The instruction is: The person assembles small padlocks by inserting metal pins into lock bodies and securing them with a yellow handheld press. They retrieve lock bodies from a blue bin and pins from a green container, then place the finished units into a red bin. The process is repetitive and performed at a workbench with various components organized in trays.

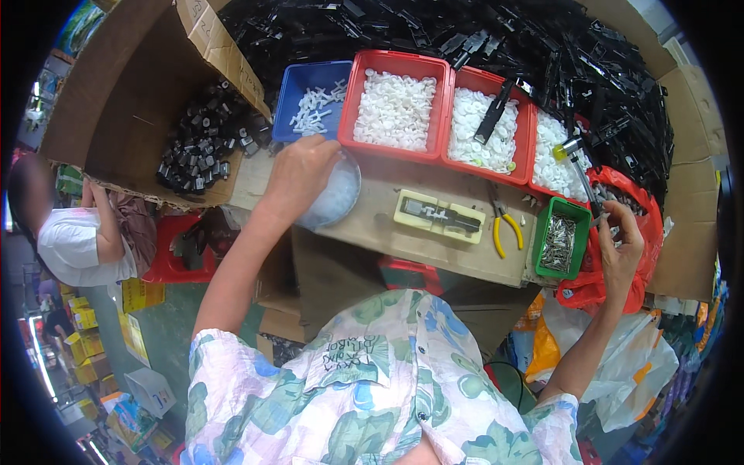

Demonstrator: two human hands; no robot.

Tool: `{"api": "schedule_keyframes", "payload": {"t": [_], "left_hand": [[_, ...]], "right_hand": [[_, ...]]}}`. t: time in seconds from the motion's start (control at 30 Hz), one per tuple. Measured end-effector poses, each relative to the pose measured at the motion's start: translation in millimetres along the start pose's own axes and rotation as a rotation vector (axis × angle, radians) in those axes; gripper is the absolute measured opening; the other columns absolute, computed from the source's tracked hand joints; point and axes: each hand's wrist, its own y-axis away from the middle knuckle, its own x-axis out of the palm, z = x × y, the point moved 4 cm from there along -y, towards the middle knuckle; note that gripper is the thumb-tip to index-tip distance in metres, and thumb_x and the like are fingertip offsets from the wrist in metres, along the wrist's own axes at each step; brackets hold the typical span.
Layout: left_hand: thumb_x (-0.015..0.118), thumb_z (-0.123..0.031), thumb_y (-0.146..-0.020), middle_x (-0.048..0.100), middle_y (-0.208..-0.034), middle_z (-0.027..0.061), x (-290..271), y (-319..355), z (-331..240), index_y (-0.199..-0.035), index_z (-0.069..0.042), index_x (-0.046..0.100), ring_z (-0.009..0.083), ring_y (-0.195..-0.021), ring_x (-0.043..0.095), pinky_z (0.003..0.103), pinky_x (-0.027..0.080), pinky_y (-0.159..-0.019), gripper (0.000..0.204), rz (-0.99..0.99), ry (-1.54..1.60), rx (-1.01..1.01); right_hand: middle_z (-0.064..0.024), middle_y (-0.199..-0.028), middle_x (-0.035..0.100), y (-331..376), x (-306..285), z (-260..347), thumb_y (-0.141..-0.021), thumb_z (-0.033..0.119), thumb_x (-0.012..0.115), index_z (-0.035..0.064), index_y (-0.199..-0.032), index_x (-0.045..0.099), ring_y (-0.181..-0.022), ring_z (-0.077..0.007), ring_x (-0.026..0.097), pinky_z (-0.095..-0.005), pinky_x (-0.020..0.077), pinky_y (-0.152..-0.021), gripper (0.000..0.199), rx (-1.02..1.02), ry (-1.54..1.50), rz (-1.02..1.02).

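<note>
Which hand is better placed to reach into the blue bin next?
Likely the left hand: it is beside the blue bin, while the right hand is near the green tray.

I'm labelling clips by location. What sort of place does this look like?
Probably a small-parts assembly workshop: red bins hold many small white pieces, black parts are heaped behind them, and a cream-coloured fixture lies near yellow-handled pliers.
</note>
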Motion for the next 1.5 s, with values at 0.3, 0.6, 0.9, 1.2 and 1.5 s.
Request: {"api": "schedule_keyframes", "payload": {"t": [0.3,0.6,0.9,1.2,1.5], "left_hand": [[0.071,-0.005,-0.084,0.067,-0.081,0.0176,6.0,11.7,-13.8,-0.091,0.002,0.07,0.0351,-0.073,0.066,0.041,0.051,-0.065,0.01,0.02,0.23,0.005],[0.072,-0.004,-0.084,0.066,-0.078,0.0176,-6.7,32.8,-23.2,-0.09,0.003,0.07,0.0348,-0.07,0.065,0.041,0.049,-0.063,0.01,0.07,0.204,-0.047],[0.071,-0.004,-0.085,0.065,-0.078,0.0166,-12.9,50.1,-24.5,-0.09,0.002,0.07,0.0345,-0.071,0.065,0.041,0.049,-0.064,0.009,0.087,0.177,-0.069],[0.072,-0.003,-0.084,0.068,-0.08,0.0145,-32.4,58.6,-31.3,-0.091,0.001,0.072,0.0288,-0.068,0.066,0.037,0.05,-0.062,0.008,-0.002,0.231,-0.114],[0.073,-0.001,-0.089,0.073,-0.087,0.0052,-0.9,57.1,-76.2,-0.102,0.004,0.074,0.0084,-0.075,0.065,0.023,0.051,-0.065,0.014,-0.122,0.992,-0.442]], "right_hand": [[-0.0017,-0.093,0.061,5.3,-0.9,4.8,-0.088,-0.005,0.064,-0.0017,-0.112,0.067,-0.077,-0.0075,0.054,-0.0239,0.0444,-0.067,0.024,0.003,-0.018,0.009],[-0.0044,-0.102,0.064,13.4,27.2,21.8,-0.087,-0.008,0.065,-0.0026,-0.109,0.067,-0.089,-0.0088,0.06,-0.0229,0.0477,-0.078,0.023,0.012,-0.251,0.041],[-0.0059,-0.101,0.065,22.4,60.2,55.8,-0.084,-0.009,0.068,-0.0045,-0.105,0.067,-0.089,-0.0104,0.061,-0.0234,0.0489,-0.08,0.022,0.004,-0.44,0.091],[-0.0063,-0.099,0.065,32.4,96.0,88.0,-0.082,-0.009,0.071,-0.0055,-0.101,0.068,-0.086,-0.0106,0.06,-0.0236,0.0477,-0.075,0.019,0.028,-0.592,0.151],[-0.0077,-0.1,0.07,67.5,160.9,103.9,-0.089,-0.006,0.07,-0.0034,-0.108,0.066,-0.088,-0.0107,0.067,-0.0241,0.0549,-0.081,0.02,0.348,-1.243,0.144]]}}
